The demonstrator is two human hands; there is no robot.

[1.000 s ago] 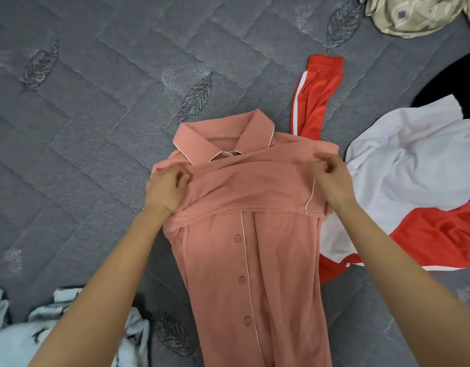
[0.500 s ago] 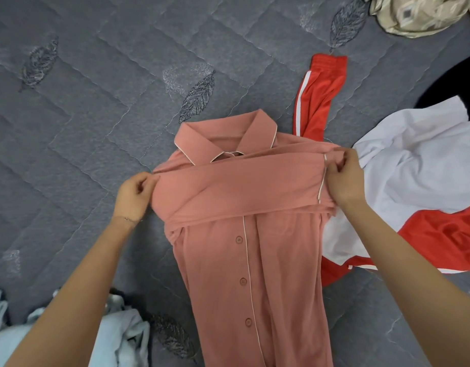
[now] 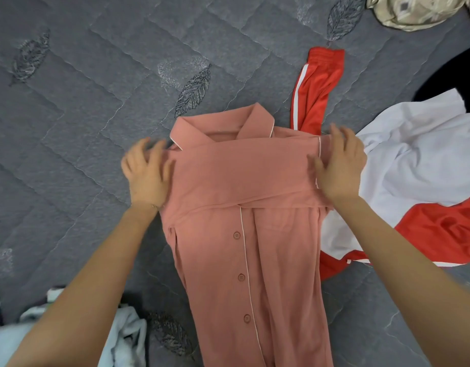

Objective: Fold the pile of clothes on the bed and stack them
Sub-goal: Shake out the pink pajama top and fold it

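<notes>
1. The left hand [image 3: 146, 173] and right hand [image 3: 339, 165] grip nothing. Their fingers are spread flat, each pressing one end of the folded sleeve [image 3: 244, 178], probably to flatten the fold and square its edges.
2. That sleeve crosses the chest of the pink shirt [image 3: 255, 274], which lies buttons-up mid-bed, collar away from the person.
3. The shirt looks soft and drapey, trimmed with white piping.
4. The bed [image 3: 96, 102] has a grey quilt stitched with leaf motifs. A slick red-and-white garment [image 3: 413, 160] lies crumpled beside the shirt.
</notes>
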